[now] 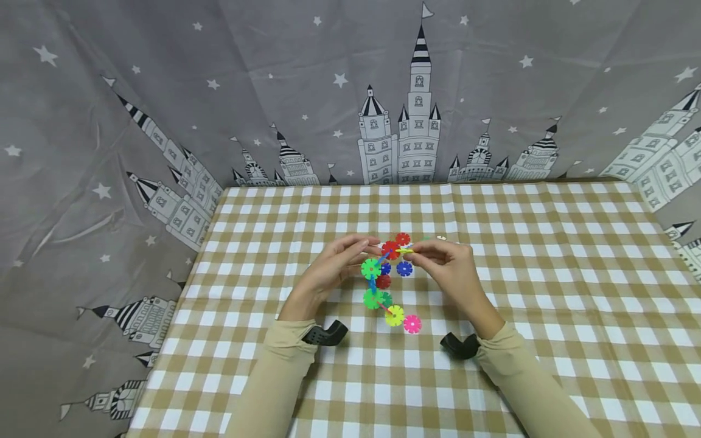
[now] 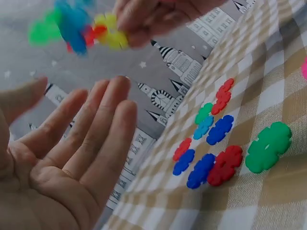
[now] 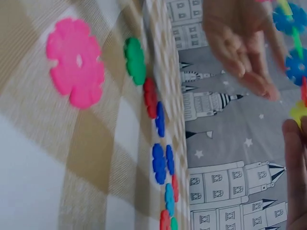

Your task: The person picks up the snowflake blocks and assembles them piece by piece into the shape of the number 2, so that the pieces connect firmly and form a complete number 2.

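Note:
My right hand (image 1: 453,271) pinches a yellow notched plastic disc (image 1: 404,250) between thumb and fingertips. This disc is the end of a chain of interlocking snowflake discs. From it hang a red disc (image 1: 390,250), blue ones, a green disc (image 1: 371,268), a lower green disc (image 1: 372,298) and another yellow disc (image 1: 394,316). The chain dangles in the air above the table. Beside its upper part, my left hand (image 1: 328,267) has its fingers extended and holds nothing. In the left wrist view the left palm (image 2: 62,167) faces up, apart from the chain.
Loose discs lie on the checked tablecloth (image 1: 350,389), including a pink disc (image 1: 412,324), a blue disc (image 1: 404,269), a red disc (image 1: 403,238) and a green disc (image 2: 268,147). A grey castle-print curtain (image 1: 306,61) hangs behind the table. Both wrists wear black camera mounts (image 1: 327,333).

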`<state>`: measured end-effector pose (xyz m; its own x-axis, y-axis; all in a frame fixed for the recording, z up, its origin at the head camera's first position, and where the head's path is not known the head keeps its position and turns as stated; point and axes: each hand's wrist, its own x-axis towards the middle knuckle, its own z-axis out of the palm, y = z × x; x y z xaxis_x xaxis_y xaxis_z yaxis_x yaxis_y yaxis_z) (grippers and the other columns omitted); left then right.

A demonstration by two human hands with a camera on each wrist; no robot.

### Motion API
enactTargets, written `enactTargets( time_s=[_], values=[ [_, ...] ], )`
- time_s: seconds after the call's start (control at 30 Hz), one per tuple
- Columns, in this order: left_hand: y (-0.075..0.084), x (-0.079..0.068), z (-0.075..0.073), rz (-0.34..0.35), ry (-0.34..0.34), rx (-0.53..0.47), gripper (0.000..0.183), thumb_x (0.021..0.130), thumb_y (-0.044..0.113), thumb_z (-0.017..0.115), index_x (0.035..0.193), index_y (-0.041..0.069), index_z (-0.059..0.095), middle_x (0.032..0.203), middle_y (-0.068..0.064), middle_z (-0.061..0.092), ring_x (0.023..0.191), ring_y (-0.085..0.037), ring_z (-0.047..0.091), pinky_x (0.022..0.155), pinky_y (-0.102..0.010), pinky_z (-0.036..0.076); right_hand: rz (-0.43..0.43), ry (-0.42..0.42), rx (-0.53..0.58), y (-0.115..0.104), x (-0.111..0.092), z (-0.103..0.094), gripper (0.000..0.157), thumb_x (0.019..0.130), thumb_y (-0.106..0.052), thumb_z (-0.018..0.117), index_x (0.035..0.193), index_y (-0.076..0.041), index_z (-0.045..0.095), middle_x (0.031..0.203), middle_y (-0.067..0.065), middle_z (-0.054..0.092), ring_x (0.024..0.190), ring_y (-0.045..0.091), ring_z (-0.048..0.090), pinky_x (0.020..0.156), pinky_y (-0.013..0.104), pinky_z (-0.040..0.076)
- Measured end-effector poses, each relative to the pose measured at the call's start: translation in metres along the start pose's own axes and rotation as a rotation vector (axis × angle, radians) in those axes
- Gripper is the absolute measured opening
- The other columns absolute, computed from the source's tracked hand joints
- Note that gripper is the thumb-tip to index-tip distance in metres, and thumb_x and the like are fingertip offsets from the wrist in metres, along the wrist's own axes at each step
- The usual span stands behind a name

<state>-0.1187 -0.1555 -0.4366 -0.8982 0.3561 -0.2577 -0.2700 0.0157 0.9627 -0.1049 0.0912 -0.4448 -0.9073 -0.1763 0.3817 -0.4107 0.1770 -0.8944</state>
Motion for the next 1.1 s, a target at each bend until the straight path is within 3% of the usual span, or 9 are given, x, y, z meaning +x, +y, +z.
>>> enactTargets(
  time_s=[0.1, 0.23, 0.37, 0.53, 0.63, 0.73, 0.83, 0.93, 1.1],
  values=[
    [0.006, -0.001, 0.005, 0.021, -0.029, 0.096, 0.035, 0.105, 0.028, 0.059, 0.131, 0.004, 0.064, 0.121, -0.012, 0.073, 0.114, -0.019, 0.070, 0.105, -0.040, 0.055, -0.012, -0.064, -0.047, 0.003, 0.002, -0.003, 0.011, 0.088, -0.003, 0.080, 0.099, -0.002, 0.079, 0.097, 0.013, 0.080, 0.087, 0.012, 0.078, 0.078, 0.021, 0.062],
    [0.008, 0.000, 0.014, 0.077, -0.056, 0.181, 0.027, 0.103, 0.024, 0.065, 0.122, 0.007, 0.070, 0.112, -0.012, 0.078, 0.105, -0.022, 0.073, 0.096, -0.034, 0.058, -0.052, -0.107, -0.119, 0.004, 0.002, -0.004, 0.012, 0.089, -0.006, 0.080, 0.101, -0.007, 0.081, 0.097, 0.008, 0.081, 0.087, 0.017, 0.078, 0.078, 0.020, 0.061],
    [0.006, 0.001, 0.019, 0.117, -0.057, 0.179, 0.023, 0.103, 0.017, 0.065, 0.118, 0.002, 0.073, 0.109, -0.017, 0.078, 0.099, -0.027, 0.075, 0.089, -0.031, 0.059, -0.064, -0.130, -0.150, 0.001, 0.002, -0.002, 0.012, 0.091, -0.010, 0.079, 0.102, -0.010, 0.081, 0.099, 0.005, 0.081, 0.088, 0.016, 0.077, 0.078, 0.020, 0.061],
    [0.003, 0.001, 0.018, 0.097, 0.009, 0.096, 0.025, 0.102, 0.014, 0.065, 0.117, -0.005, 0.072, 0.107, -0.013, 0.077, 0.089, -0.015, 0.073, 0.083, -0.026, 0.059, -0.002, -0.176, -0.152, -0.001, 0.004, -0.002, 0.025, 0.090, -0.011, 0.080, 0.115, -0.006, 0.078, 0.109, 0.009, 0.080, 0.089, 0.019, 0.078, 0.076, 0.022, 0.062],
    [0.002, 0.002, 0.016, 0.062, 0.049, 0.023, 0.027, 0.103, 0.012, 0.064, 0.120, -0.008, 0.070, 0.098, -0.004, 0.077, 0.080, -0.010, 0.073, 0.079, -0.024, 0.060, 0.139, -0.317, -0.187, 0.003, 0.008, -0.007, 0.033, 0.088, -0.012, 0.083, 0.119, -0.003, 0.074, 0.109, 0.011, 0.079, 0.086, 0.019, 0.077, 0.075, 0.022, 0.062],
    [0.002, 0.002, 0.013, 0.038, 0.063, -0.023, 0.029, 0.103, 0.011, 0.062, 0.122, -0.009, 0.068, 0.089, 0.003, 0.077, 0.074, -0.009, 0.074, 0.077, -0.025, 0.061, 0.273, -0.568, -0.247, 0.009, 0.009, -0.013, 0.034, 0.085, -0.015, 0.086, 0.114, -0.003, 0.075, 0.101, 0.009, 0.077, 0.081, 0.014, 0.072, 0.071, 0.023, 0.059],
    [0.002, 0.000, 0.012, 0.028, 0.058, -0.044, 0.028, 0.103, 0.010, 0.062, 0.122, -0.009, 0.068, 0.087, 0.003, 0.077, 0.073, -0.009, 0.074, 0.078, -0.026, 0.062, 0.319, -0.791, -0.256, 0.018, 0.003, -0.015, 0.029, 0.082, -0.015, 0.088, 0.106, -0.005, 0.075, 0.091, 0.004, 0.073, 0.074, 0.010, 0.065, 0.066, 0.023, 0.056],
    [0.000, -0.001, 0.012, 0.027, 0.054, -0.058, 0.027, 0.103, 0.010, 0.062, 0.121, -0.010, 0.069, 0.089, 0.002, 0.077, 0.073, -0.009, 0.074, 0.078, -0.025, 0.061, 0.321, -0.875, -0.251, 0.021, -0.004, -0.014, 0.027, 0.079, -0.017, 0.090, 0.100, -0.009, 0.075, 0.083, 0.000, 0.068, 0.068, 0.008, 0.058, 0.061, 0.021, 0.051],
    [-0.001, -0.001, 0.012, 0.042, 0.065, -0.057, 0.026, 0.103, 0.010, 0.062, 0.119, -0.009, 0.069, 0.093, -0.001, 0.076, 0.073, -0.010, 0.073, 0.079, -0.025, 0.061, 0.275, -0.909, -0.277, 0.022, -0.011, -0.012, 0.028, 0.075, -0.021, 0.093, 0.095, -0.013, 0.073, 0.080, -0.002, 0.063, 0.065, 0.006, 0.054, 0.058, 0.019, 0.046]
  ],
)
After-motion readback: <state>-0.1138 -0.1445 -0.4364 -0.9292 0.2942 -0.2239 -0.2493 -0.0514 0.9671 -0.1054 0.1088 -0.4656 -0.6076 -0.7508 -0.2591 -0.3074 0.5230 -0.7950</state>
